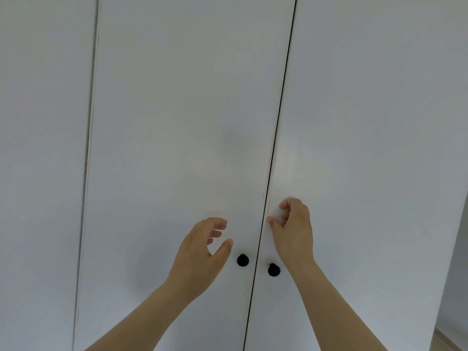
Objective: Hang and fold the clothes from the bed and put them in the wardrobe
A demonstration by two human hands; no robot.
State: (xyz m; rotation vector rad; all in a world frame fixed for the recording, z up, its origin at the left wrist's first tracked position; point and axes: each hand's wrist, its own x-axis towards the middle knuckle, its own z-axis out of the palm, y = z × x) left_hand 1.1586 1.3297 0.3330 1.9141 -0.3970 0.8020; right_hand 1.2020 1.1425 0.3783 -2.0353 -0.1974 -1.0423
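The wardrobe (177, 110) fills the view, facing the person, with its tall white doors closed. Their long axis runs top to bottom, and the dark seam between the left door (162, 173) and the right door (367, 122) leans slightly to the right towards the top. Two round black knobs sit low on either side of the seam: the left knob (242, 260) and the right knob (273, 270).

The left hand (202, 249) hovers just left of its knob with fingers loosely curled and thumb spread, holding nothing. The right hand (293, 229) is above its knob, beside the seam; its fingers are loosely bent and blurred, and it grips nothing. Whether it touches the door I cannot tell.

Another white panel (38, 148) stands at far left, and a strip of floor (450, 342) shows at lower right.
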